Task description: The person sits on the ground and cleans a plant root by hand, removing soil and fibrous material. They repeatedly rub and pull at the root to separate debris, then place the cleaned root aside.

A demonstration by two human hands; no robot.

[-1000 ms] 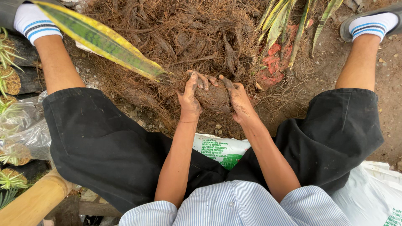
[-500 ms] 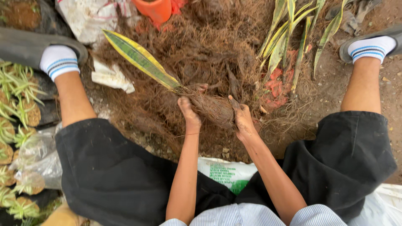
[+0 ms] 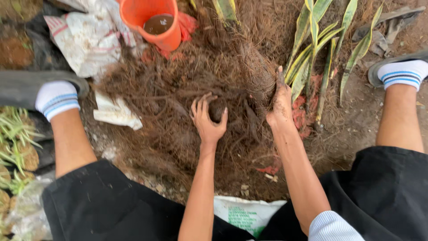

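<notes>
Head view, 1 frame examined. A white sack [image 3: 247, 213] with green printed panels lies flat on the ground between the person's knees, at the bottom edge, partly covered by black shorts. A second crumpled white sack [image 3: 87, 42] with faint red marking lies at upper left, just beside an orange plastic pot [image 3: 154, 22]; the pot stands upright and holds dark brown matter, soil or water, which cannot be told apart here. A smaller crumpled white scrap [image 3: 117, 114] lies at the left margin of the fibre heap. Red shards [image 3: 303, 114] lie on the soil right of centre. A broad heap of brown coconut fibre [image 3: 169, 102] fills the middle ground between the legs. The left hand [image 3: 208, 121] rests in the heap with fingers spread; its grip is half closed around a dark compact clump of fibre [image 3: 217, 108], thumb on the right side of the clump. The right hand [image 3: 281, 102] is raised edge-on, fingers together and soiled, its grip pinching a bundle of fibre strands [image 3: 261, 76] that stands up from the heap. The 2 hands are near each other but apart. Variegated green and yellow snake plants [image 3: 318, 53] lie just right of the right hand. Small potted seedlings in fibre balls [image 3: 15, 147] sit in a row at far left. Both feet wear white socks with blue stripes [image 3: 57, 99] and dark sandals.
</notes>
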